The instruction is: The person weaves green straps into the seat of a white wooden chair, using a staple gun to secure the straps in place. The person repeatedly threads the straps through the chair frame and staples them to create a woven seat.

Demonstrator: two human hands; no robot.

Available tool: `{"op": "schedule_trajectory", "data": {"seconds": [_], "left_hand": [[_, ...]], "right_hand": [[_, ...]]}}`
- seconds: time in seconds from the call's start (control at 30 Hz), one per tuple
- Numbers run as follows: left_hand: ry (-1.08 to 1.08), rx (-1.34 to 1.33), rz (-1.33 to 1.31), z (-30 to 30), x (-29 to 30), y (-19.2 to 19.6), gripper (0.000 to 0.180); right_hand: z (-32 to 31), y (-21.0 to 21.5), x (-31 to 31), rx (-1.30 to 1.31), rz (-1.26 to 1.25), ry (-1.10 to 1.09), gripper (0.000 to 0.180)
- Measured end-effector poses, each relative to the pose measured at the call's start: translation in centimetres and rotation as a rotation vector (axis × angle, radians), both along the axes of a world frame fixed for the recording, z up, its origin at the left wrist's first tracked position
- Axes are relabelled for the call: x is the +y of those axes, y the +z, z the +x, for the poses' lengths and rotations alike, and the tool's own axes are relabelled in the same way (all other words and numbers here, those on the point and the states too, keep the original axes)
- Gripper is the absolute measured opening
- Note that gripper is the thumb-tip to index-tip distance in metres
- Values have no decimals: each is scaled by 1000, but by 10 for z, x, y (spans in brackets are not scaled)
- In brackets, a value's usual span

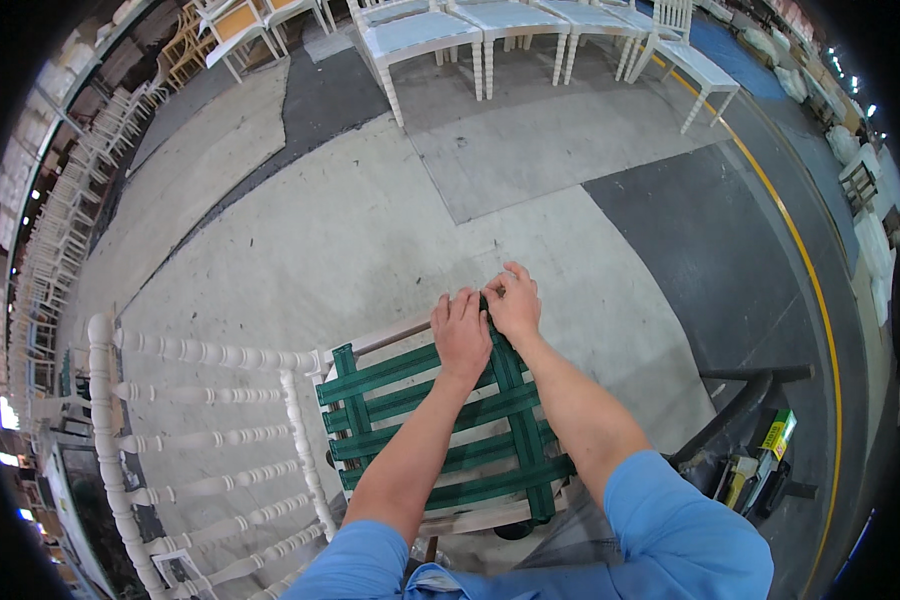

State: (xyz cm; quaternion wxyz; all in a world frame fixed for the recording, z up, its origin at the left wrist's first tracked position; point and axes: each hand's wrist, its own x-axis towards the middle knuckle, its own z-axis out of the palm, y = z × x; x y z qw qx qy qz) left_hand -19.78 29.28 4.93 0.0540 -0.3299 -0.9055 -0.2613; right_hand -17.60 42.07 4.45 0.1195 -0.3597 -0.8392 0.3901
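Note:
A white chair with turned spindles (205, 352) stands close in front of me, its back at the left. Dark green webbing straps (495, 405) cross over and under each other on its wooden seat frame (395, 334). At the frame's far edge, my right hand (516, 308) pinches the end of a lengthwise strap between thumb and fingers. Beside it, my left hand (460, 335) is closed over the same edge, its thumb against that strap. What lies under the left fingers is hidden. Both forearms reach across the webbing.
White chairs with pale seats (420, 35) stand in a row at the far side. More chairs (70, 215) line the left. To my right, a dark stand (715, 425) sits near several tools and a yellow-green package (778, 434). A yellow line (805, 250) runs along the floor.

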Motion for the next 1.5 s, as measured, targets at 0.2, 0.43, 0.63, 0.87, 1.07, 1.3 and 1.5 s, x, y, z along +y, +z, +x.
{"op": "schedule_trajectory", "data": {"seconds": [0.2, 0.43, 0.63, 0.87, 1.07, 1.3, 1.5], "left_hand": [[-25, -64, -122, 14, -9, -11, 53], [-32, -116, -220, 13, -10, -16, 56], [-22, -48, -137, 15, -10, -13, 55], [-8, -34, -164, 16, -10, -6, 55], [-10, -46, -200, 15, -12, -6, 56], [1, -72, -133, 14, -12, -16, 53], [-3, -90, -73, 13, -16, -22, 54]], "right_hand": [[21, -6, 27, 411, 0, -23, 21], [288, 62, 87, 362, -48, -409, 22], [548, 121, 73, -406, 338, -807, 27], [632, 83, 96, -618, 0, -949, 43], [609, 94, 112, -454, -141, -864, 47], [533, 146, 81, 62, -305, -650, 52], [341, 196, 79, 58, -602, -313, 38]]}}
